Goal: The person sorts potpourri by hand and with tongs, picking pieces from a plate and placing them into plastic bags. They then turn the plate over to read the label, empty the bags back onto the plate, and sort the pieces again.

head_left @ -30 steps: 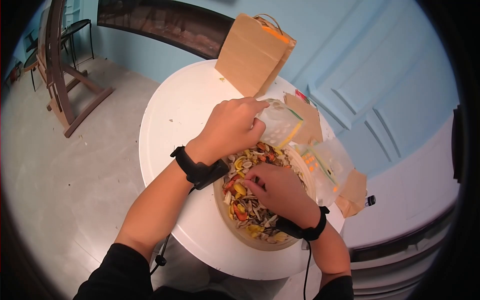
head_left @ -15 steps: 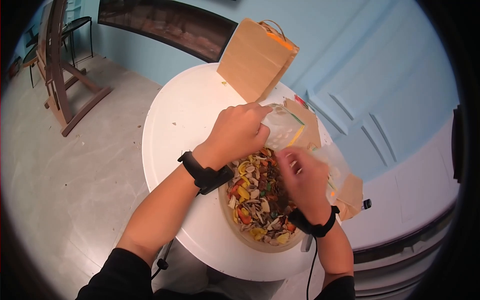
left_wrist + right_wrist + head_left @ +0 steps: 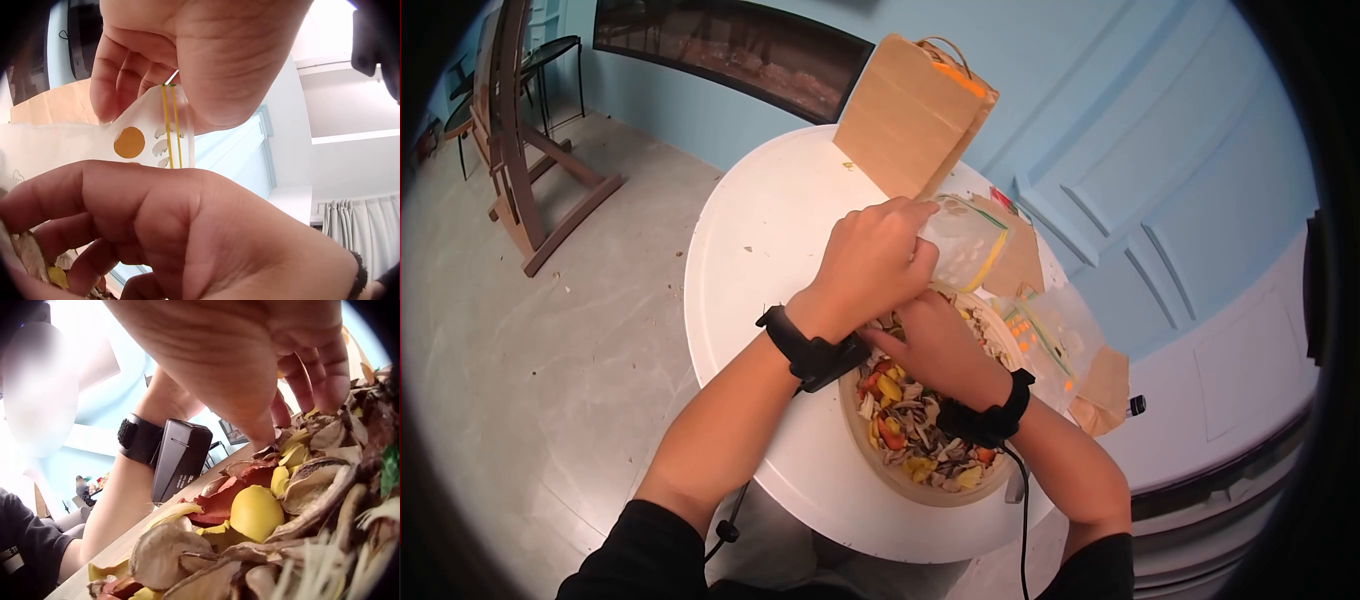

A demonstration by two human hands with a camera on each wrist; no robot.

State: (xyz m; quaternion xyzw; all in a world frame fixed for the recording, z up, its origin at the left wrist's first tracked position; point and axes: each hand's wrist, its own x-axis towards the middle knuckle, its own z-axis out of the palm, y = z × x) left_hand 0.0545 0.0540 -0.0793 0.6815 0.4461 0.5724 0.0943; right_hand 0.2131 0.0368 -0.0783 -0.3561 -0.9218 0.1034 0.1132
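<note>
My left hand [image 3: 872, 258] grips the rim of a clear zip bag [image 3: 966, 240] with a yellow-edged closure, beside a round bowl [image 3: 855, 440]. In the left wrist view, fingers and thumb of this hand [image 3: 219, 69] pinch the white, printed bag [image 3: 75, 147]. Below it my right hand [image 3: 945, 350] reaches into the bowl among dried pieces [image 3: 910, 425] in brown, yellow and red. The right wrist view shows that hand [image 3: 237, 369] with bent, parted fingers touching the pieces [image 3: 256, 512]; whether it holds any is unclear.
A brown paper bag [image 3: 915, 115] stands at the back of the round white table [image 3: 750, 230]. Another clear bag [image 3: 1055, 330] and crumpled brown paper [image 3: 1103, 390] lie right of the bowl. Small crumbs dot the table. A wooden easel [image 3: 525, 190] stands on the floor.
My right hand rose from the bowl toward the bag's opening, then came back down into the pieces near my left hand. The left hand still holds the bag, with little movement.
</note>
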